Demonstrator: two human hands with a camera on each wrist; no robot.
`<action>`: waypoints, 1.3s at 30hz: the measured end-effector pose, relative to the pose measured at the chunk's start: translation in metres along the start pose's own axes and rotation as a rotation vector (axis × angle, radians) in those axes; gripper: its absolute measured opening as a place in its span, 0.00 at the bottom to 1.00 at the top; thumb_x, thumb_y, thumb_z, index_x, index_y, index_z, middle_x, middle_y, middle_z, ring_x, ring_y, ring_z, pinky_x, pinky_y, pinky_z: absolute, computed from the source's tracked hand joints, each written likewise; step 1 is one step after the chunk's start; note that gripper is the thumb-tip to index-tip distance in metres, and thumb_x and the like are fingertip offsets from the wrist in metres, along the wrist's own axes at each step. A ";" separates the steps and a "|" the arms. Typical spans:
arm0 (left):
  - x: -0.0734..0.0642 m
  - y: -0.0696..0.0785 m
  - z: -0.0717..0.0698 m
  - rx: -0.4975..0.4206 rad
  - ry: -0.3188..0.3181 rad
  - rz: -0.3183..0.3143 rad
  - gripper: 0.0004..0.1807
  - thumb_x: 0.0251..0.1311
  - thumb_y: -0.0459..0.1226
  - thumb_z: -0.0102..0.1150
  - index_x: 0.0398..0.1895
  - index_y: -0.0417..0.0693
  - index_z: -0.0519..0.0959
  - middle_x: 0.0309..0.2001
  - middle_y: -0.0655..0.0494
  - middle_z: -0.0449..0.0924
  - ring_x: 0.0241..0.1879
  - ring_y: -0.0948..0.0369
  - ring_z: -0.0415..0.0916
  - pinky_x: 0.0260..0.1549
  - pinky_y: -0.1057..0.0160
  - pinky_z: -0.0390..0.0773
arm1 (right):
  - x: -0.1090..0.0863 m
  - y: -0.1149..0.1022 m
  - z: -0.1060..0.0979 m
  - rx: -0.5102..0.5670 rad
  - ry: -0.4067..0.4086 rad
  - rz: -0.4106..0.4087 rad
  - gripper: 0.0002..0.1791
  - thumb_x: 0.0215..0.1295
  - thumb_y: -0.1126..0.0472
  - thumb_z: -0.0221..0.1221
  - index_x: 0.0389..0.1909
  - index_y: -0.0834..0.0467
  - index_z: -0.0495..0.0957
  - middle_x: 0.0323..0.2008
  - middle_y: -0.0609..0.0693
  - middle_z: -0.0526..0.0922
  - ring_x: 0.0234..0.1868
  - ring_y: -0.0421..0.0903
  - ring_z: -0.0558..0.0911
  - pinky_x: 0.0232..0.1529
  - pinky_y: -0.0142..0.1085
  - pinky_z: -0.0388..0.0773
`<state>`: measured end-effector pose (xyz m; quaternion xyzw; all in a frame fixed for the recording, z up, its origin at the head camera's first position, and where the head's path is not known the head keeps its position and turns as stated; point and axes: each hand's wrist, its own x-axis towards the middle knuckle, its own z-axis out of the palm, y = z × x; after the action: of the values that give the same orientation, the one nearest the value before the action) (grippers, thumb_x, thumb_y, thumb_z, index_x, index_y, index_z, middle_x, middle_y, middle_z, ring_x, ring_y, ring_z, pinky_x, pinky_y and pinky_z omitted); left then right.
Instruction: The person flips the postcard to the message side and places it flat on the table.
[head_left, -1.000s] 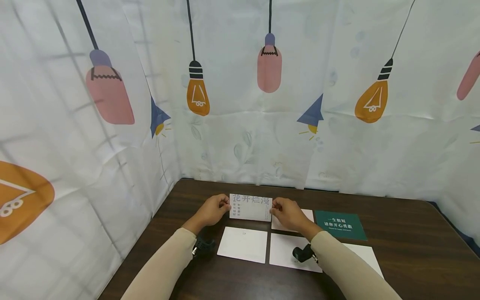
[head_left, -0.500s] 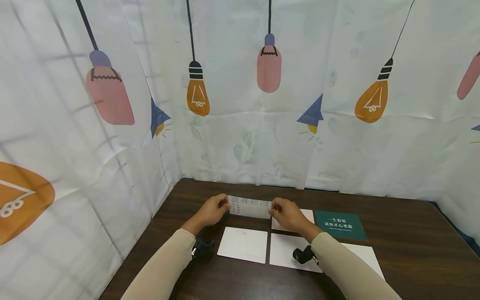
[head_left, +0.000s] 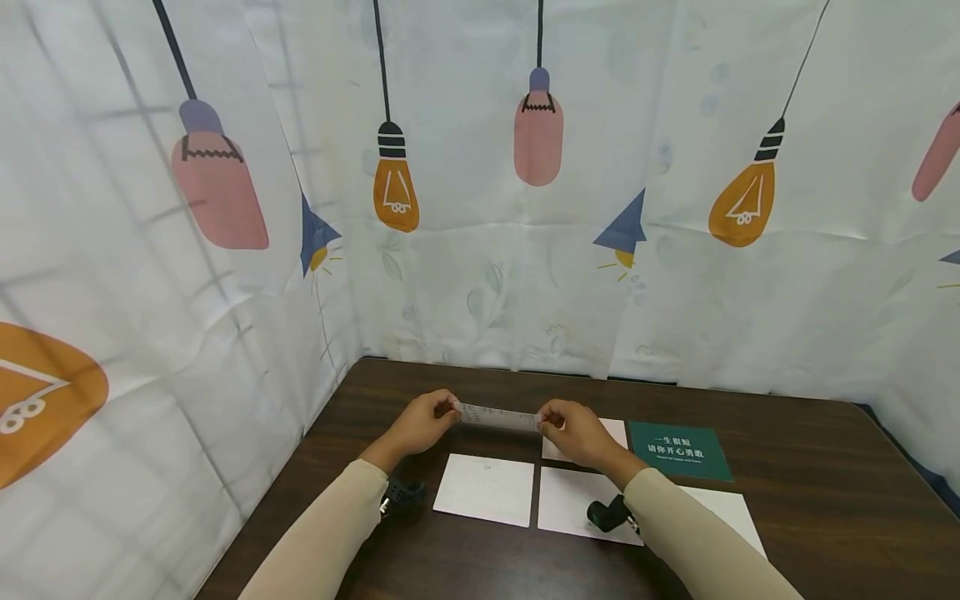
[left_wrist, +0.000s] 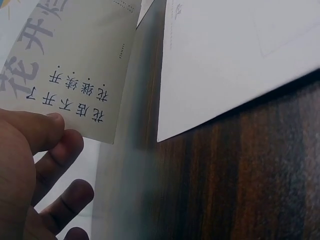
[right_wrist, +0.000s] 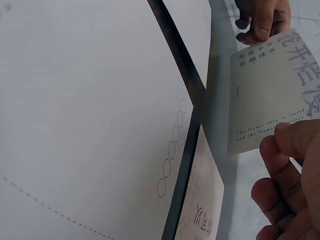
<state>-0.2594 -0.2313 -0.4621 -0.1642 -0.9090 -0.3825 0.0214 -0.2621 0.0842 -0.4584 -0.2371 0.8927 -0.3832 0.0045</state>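
Both hands pinch a pale postcard (head_left: 498, 419) by its short ends, thumb against fingers, above the far part of the table. My left hand (head_left: 422, 423) grips its left end; my right hand (head_left: 579, 432) grips the right end. In the head view the postcard is tipped nearly flat, so only a thin strip of its face shows. Large grey-purple Chinese characters and smaller dark lines are printed on the postcard (left_wrist: 90, 60) in the left wrist view. English lines appear on it near the right thumb (right_wrist: 297, 137) in the right wrist view.
On the dark wooden table (head_left: 840, 475) lie white cards: one at front left (head_left: 483, 490), one at front middle (head_left: 562, 504), one at front right (head_left: 731, 512), partly under the right sleeve. A pale card (head_left: 615, 429) is partly behind the right hand, beside a green card (head_left: 681, 450).
The postcard has tipped from facing me to nearly flat, its top edge dropping away, so its print is foreshortened. Both hands keep their grip and have barely moved. The cards on the table stay put.
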 end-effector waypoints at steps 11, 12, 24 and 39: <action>-0.002 -0.004 -0.002 0.000 0.025 0.001 0.04 0.69 0.31 0.62 0.42 0.49 0.83 0.40 0.60 0.81 0.43 0.59 0.78 0.45 0.53 0.77 | -0.001 -0.001 0.002 0.018 -0.014 0.041 0.05 0.72 0.62 0.62 0.41 0.48 0.83 0.38 0.41 0.80 0.43 0.44 0.76 0.39 0.40 0.75; -0.002 -0.004 -0.002 0.000 0.026 -0.001 0.05 0.69 0.30 0.62 0.42 0.49 0.83 0.41 0.59 0.82 0.43 0.59 0.78 0.44 0.53 0.77 | 0.000 -0.001 0.002 0.021 -0.016 0.045 0.05 0.72 0.62 0.62 0.41 0.48 0.84 0.38 0.41 0.80 0.44 0.44 0.76 0.39 0.40 0.76; -0.003 -0.002 -0.003 -0.057 0.005 -0.093 0.13 0.76 0.32 0.49 0.47 0.47 0.85 0.44 0.57 0.83 0.42 0.58 0.77 0.42 0.52 0.76 | 0.000 -0.001 0.003 0.020 -0.029 0.064 0.06 0.71 0.63 0.63 0.40 0.48 0.84 0.38 0.41 0.80 0.45 0.45 0.77 0.40 0.40 0.76; -0.002 -0.008 -0.001 -0.035 -0.013 -0.029 0.07 0.71 0.37 0.61 0.46 0.48 0.85 0.42 0.60 0.83 0.43 0.60 0.77 0.46 0.52 0.76 | 0.001 0.003 0.006 0.020 -0.019 0.058 0.06 0.71 0.64 0.63 0.42 0.50 0.86 0.41 0.42 0.82 0.47 0.46 0.78 0.43 0.42 0.78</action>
<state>-0.2604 -0.2372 -0.4671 -0.1539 -0.9045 -0.3978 0.0068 -0.2628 0.0816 -0.4652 -0.2145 0.8952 -0.3896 0.0263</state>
